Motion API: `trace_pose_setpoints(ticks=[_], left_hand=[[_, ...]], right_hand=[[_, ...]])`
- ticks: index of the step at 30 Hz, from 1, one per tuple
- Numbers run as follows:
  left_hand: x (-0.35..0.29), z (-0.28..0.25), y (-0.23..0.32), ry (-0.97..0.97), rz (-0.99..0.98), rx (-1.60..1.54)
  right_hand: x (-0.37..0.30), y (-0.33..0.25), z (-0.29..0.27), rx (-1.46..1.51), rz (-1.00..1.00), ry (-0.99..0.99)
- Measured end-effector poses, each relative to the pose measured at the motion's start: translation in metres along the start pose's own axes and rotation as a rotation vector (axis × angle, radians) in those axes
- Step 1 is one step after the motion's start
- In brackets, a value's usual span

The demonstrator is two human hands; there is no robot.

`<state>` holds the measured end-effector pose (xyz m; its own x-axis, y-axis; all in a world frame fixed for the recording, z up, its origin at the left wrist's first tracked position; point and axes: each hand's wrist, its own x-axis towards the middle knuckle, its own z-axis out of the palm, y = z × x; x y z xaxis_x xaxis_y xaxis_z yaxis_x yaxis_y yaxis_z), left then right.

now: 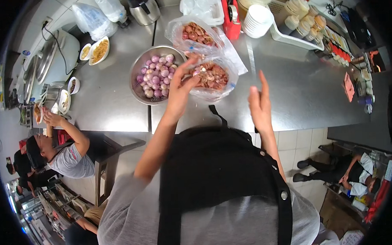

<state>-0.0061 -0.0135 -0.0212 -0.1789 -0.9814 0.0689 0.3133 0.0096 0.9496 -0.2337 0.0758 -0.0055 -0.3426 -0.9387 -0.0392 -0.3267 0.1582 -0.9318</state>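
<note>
Two bare hands reach over a grey stainless-steel table [105,115]. At upper centre, the left hand [182,84], thumb and forefinger spread, hovers by a clear plastic bag [223,93] of reddish-brown onion skins [216,75]; contact I cannot tell. Right of centre, the right hand [259,105] is empty, fingers apart. Small purple onions [157,76] fill a round metal bowl [136,89], left of centre.

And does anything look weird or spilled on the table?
No, nothing really stands out. The onions sit inside the bowl, and the skins are in the nearer bag, with the left hand at its edge.
</note>
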Motion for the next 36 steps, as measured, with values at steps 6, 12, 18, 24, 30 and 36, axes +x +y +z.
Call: trace_pose_setpoints(ticks=[6,12,18,24,30,36], left_hand=[[-0.002,0.016,-0.009,-0.048,-0.136,0.103],[-0.006,0.001,-0.021,-0.041,-0.181,0.039],[0.000,0.012,-0.003,0.069,-0.188,-0.024],[0.013,0.002,-0.010,0.010,-0.215,-0.115],[0.013,0.003,-0.019,0.002,-0.175,-0.012],[0.018,0.001,-0.020,-0.021,-0.287,-0.216]], right_hand=[[-0.004,-0.035,0.040,0.391,0.079,-0.483],[0.005,-0.034,0.050,0.513,0.182,-0.636],[0.016,-0.016,0.051,0.454,0.240,-0.506],[0.024,-0.002,0.059,0.231,0.151,-0.341],[0.026,-0.018,0.058,0.318,0.041,-0.421],[0.029,-0.024,0.059,0.637,0.168,-0.577]])
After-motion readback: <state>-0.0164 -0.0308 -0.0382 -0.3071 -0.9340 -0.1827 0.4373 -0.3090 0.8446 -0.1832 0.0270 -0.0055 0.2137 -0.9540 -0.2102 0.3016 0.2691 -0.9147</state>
